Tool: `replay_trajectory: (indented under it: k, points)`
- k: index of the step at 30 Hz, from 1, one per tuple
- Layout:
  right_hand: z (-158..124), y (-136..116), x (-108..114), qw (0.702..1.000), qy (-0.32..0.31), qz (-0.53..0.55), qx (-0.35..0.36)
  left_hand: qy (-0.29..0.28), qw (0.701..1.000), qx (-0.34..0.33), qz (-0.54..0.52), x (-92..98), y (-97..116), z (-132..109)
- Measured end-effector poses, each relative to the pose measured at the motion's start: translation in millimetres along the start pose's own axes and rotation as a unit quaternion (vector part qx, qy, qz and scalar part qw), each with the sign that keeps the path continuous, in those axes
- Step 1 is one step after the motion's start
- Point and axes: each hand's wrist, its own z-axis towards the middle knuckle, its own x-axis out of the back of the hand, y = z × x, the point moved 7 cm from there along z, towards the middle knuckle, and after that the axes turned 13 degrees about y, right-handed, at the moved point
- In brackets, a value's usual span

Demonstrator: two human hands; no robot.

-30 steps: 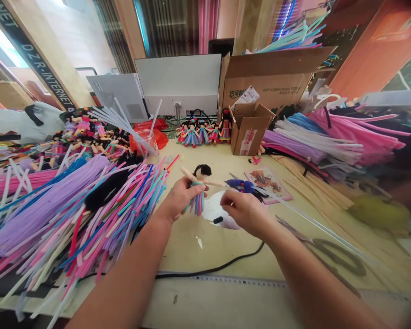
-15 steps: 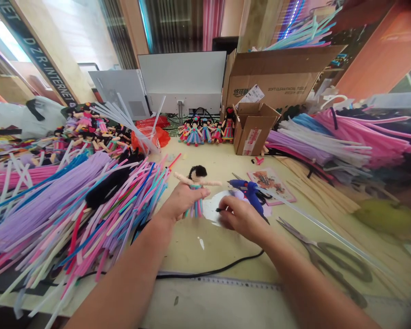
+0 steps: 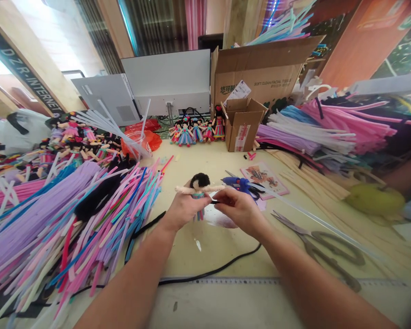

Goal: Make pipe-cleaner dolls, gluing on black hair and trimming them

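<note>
the left hand grips a doll, the right hand pinches a black piece, beyond the desk's near edge.

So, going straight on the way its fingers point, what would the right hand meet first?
Most likely the left hand, at its thumb, or the doll it holds; the small black piece in the right hand leads. Depth is unclear.

Craft wkshp, pipe-cleaner bdls, glue gun, dolls

The doll looks fuzzy, the scissors metal, the glue gun plastic, the small box matt cardboard.
</note>
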Motion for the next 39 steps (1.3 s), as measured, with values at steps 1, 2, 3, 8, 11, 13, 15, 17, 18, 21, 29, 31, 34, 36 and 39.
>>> replay_trajectory:
  k: [1,2,3,8,11,13,15,17,18,21,29,31,34,36,39]
  points:
    - [0.6,2.0,0.3,1.0,-0.002,0.011,-0.023,0.005,1.0,0.008,-0.002,0.2,-0.9,0.0]
    - [0.9,3.6,0.6,0.999,-0.005,0.023,-0.047,0.007,1.0,0.018,-0.006,0.0,-2.1,-0.1]
    - [1.2,4.6,0.8,0.997,-0.009,0.039,-0.069,0.006,0.999,0.029,-0.016,-0.3,-3.4,-0.5]
    - [2.4,1.1,3.8,0.989,-0.003,0.092,-0.112,-0.038,0.994,0.069,-0.072,-6.0,-8.9,-3.8]
    - [2.1,0.6,3.3,0.985,-0.005,0.117,-0.127,-0.04,0.995,0.068,-0.069,-6.4,-11.6,-3.8]
    - [1.4,2.2,2.3,0.979,-0.005,0.144,-0.145,-0.031,0.994,0.067,-0.077,-5.7,-13.8,-2.9]
    - [0.3,4.1,1.1,0.971,-0.001,0.175,-0.165,-0.027,0.992,0.071,-0.096,-5.7,-15.7,-2.2]
    - [-1.1,5.9,-1.0,0.959,0.0,0.213,-0.187,-0.029,0.99,0.076,-0.115,-6.7,-16.6,-2.2]
    - [-1.9,6.8,-2.5,0.952,-0.003,0.233,-0.198,-0.03,0.989,0.078,-0.123,-7.2,-16.5,-2.4]
    - [-3.8,9.3,-6.8,0.929,-0.011,0.294,-0.225,-0.033,0.987,0.08,-0.136,-8.3,-14.4,-3.6]
    - [-7.0,14.0,-11.4,0.892,-0.026,0.356,-0.278,-0.032,0.992,0.057,-0.112,-7.4,-10.0,-4.5]
    - [-7.6,14.2,-11.8,0.887,-0.027,0.359,-0.29,-0.03,0.992,0.056,-0.109,-7.2,-10.2,-4.7]
    - [-8.4,14.1,-13.2,0.876,-0.034,0.372,-0.305,-0.032,0.992,0.052,-0.109,-7.0,-8.4,-5.4]
    - [-9.3,14.6,-15.3,0.865,-0.046,0.386,-0.317,-0.041,0.992,0.05,-0.11,-7.5,-6.2,-6.2]
    - [-11.2,16.1,-18.8,0.848,-0.065,0.402,-0.338,-0.057,0.991,0.051,-0.113,-8.8,-4.1,-7.4]
